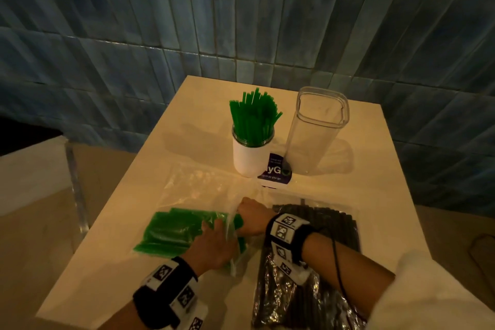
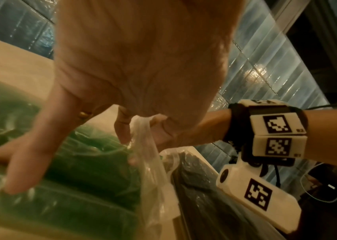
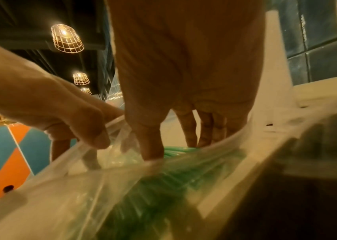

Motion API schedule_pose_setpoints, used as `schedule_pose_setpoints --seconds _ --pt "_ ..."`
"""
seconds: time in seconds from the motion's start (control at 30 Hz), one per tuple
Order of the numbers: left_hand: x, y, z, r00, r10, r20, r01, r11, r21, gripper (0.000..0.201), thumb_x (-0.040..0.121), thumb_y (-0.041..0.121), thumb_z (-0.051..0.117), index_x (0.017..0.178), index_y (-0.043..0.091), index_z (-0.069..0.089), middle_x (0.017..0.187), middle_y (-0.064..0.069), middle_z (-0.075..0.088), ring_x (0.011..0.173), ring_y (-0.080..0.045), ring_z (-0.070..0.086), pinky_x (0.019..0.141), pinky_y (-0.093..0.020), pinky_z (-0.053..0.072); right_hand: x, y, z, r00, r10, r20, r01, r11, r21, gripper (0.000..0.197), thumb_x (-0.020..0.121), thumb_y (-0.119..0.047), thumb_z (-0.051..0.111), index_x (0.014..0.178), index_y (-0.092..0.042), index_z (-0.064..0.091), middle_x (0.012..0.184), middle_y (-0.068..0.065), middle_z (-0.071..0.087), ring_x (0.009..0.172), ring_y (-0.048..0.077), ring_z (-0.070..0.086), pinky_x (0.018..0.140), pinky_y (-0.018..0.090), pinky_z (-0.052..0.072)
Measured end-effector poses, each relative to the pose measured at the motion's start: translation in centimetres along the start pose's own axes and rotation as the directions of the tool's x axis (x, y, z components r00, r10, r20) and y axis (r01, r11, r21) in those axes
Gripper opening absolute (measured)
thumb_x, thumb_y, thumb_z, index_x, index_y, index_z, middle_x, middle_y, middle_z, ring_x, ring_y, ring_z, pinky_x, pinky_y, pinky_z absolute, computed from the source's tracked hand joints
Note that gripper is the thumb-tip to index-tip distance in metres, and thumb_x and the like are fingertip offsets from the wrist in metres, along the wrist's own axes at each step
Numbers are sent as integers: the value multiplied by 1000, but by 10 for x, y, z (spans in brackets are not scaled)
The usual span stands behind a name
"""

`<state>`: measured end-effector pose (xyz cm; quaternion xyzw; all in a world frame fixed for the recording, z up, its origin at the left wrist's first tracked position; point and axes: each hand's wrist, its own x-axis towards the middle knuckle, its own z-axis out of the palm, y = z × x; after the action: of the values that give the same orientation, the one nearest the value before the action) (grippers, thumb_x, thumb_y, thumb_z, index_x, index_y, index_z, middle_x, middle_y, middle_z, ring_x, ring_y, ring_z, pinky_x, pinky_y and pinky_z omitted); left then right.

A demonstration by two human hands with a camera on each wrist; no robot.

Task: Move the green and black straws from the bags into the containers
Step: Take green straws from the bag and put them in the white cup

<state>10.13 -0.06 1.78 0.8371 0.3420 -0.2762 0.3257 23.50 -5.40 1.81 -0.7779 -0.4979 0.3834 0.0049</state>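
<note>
The left hand (image 1: 214, 245) is lying flat, fingers spread, pressing the crinkly clear bag (image 1: 187, 230) of green straws (image 1: 171, 230) at the table's (image 1: 128, 262) near left. The right hand (image 1: 251, 218) is reaching into its mouth, fingers around straws. More green straws are standing in the far white cup (image 1: 247, 157); the square clear container (image 1: 314, 128) is standing right of it. Black straws (image 1: 326, 225) are lying bagged at near right.
</note>
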Motion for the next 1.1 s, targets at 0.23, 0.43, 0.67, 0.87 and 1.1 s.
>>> schedule_pose_setpoints --seconds 0.23,0.43,0.67,0.87,1.1 --pt "-3 -11 -3 1000 19 10 -19 1000 -10 50 97 41 31 136 11 23 144 -22 23 132 -35 29 103 -39 29 6 -10 6 1000 17 8 -17 1000 7 27 79 -23 71 92 -2 60 96 19 60 79 24 55 69 32 46" --pt "-9 -10 -5 995 93 -32 -92 995 38 38 98 41 32 123 12 35 130 -17 38 119 -33 43 93 -35 40 3 -10 3 1000 31 -2 -31 990 -140 37 83 -25 68 109 0 59 112 17 59 100 32 60 83 35 50" --pt "-16 -5 -11 934 36 -355 7 993 119 84 80 68 44 142 21 11 148 -14 9 134 -38 21 107 -50 29 -15 -3 -7 997 -3 -73 -12 978 -207 30 91 -28 56 103 -1 61 104 17 61 91 32 61 74 34 49" --pt "18 -34 -16 994 -58 -97 62 998 34 116 67 80 50 145 28 -17 152 -10 -28 139 -39 -20 112 -62 4 -50 19 -16 994 100 -53 -111 958 -265 41 94 -47 45 100 -9 61 96 9 62 87 23 59 78 34 48" --pt "20 -40 -10 989 -91 -119 109 982 155 107 67 88 30 148 30 -7 154 -15 -20 141 -39 -13 110 -62 -3 -136 77 -57 952 305 21 -287 917 -278 42 92 -55 43 112 -20 58 97 -2 58 84 12 51 73 27 41"
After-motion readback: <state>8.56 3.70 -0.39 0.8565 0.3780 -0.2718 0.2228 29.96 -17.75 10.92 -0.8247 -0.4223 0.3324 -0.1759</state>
